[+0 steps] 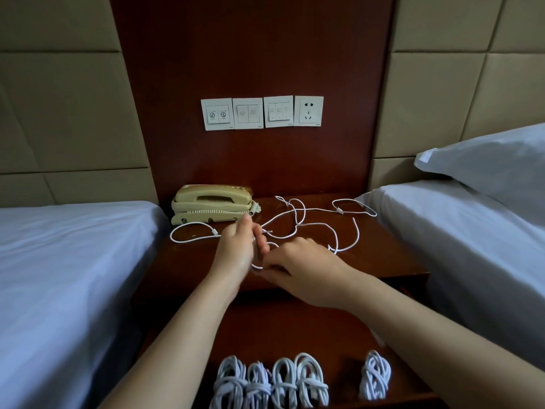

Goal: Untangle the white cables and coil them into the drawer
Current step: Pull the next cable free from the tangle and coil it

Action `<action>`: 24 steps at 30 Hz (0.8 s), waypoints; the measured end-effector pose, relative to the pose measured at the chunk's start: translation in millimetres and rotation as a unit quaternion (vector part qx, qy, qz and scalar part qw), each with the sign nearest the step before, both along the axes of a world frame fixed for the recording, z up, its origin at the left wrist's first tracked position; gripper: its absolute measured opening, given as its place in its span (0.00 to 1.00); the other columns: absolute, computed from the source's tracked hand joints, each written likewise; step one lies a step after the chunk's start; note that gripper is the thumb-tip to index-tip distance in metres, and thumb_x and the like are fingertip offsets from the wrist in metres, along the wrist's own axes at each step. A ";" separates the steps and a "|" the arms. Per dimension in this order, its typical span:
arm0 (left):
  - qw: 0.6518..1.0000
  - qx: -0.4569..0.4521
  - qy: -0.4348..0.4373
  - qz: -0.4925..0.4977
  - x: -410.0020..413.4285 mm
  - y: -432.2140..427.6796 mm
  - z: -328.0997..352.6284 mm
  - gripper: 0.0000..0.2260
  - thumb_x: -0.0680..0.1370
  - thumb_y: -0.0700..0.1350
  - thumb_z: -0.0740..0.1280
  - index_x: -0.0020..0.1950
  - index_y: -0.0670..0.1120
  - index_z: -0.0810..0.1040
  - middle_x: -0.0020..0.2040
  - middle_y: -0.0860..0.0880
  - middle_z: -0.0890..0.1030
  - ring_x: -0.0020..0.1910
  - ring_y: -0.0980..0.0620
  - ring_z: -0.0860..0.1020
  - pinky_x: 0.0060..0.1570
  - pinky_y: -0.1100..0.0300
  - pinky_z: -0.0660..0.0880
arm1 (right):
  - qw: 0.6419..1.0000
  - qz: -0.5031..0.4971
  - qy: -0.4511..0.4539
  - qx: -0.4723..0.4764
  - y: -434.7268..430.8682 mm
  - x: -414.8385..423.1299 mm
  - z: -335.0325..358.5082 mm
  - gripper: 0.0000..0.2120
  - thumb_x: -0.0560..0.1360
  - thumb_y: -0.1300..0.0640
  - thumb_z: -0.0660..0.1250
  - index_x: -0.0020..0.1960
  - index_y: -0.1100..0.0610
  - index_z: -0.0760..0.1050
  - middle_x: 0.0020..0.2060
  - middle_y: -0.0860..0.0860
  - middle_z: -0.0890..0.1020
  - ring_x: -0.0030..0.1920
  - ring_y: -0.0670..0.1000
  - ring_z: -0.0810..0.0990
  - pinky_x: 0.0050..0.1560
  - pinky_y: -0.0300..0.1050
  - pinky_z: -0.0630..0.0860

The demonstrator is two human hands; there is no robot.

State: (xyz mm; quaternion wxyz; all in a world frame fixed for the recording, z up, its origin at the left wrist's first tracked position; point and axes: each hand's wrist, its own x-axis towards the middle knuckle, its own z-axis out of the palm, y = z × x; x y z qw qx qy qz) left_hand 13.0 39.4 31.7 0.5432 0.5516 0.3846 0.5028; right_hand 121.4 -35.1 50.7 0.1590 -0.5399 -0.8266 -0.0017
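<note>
Five coiled bundles [271, 379] are lying in the open drawer [295, 326] at 6 o'clock, already stowed. Above, the left hand [236, 249] is standing edge-up, fingers curling round a white cable [356, 231], likely as a winding form. The right hand [303, 270], palm down, is pinching the loop. The slack is trailing toward 1 o'clock across the nightstand [383, 261]; a telephone [212, 203] is sitting at 11.

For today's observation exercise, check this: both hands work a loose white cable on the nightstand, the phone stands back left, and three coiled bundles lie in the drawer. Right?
No: the head view shows five coiled bundles in the drawer, not three. The rest holds: left hand and right hand work the loose white cable on the nightstand, phone back left.
</note>
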 end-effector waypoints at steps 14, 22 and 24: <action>0.944 -0.093 0.097 -0.302 8.6 -26.4 -1.0 0.31 0.78 0.64 0.40 0.32 0.43 0.65 0.21 0.50 0.62 0.17 0.56 0.61 0.21 0.66 0.62 | 0.974 -0.008 0.228 0.002 17.5 44.9 1.0 0.14 0.73 0.53 0.71 0.31 0.50 0.71 0.23 0.47 0.71 0.27 0.42 0.66 0.30 0.36 0.62; 0.915 -0.120 0.032 -0.384 2.0 -33.7 7.6 0.21 0.75 0.60 0.55 0.27 0.47 0.62 0.20 0.55 0.56 0.17 0.60 0.55 0.17 0.68 0.56 | 0.891 0.058 0.437 -0.107 21.5 45.7 -8.9 0.07 0.78 0.58 0.63 0.42 0.58 0.71 0.30 0.56 0.70 0.29 0.52 0.65 0.28 0.40 0.60; 0.919 -0.116 0.012 -0.378 0.6 -33.3 7.1 0.20 0.76 0.55 0.56 0.26 0.48 0.62 0.20 0.55 0.57 0.17 0.61 0.55 0.17 0.69 0.57 | 0.876 0.050 0.463 -0.126 19.8 42.0 -12.7 0.10 0.81 0.59 0.58 0.41 0.58 0.69 0.25 0.47 0.68 0.24 0.43 0.65 0.24 0.34 0.60</action>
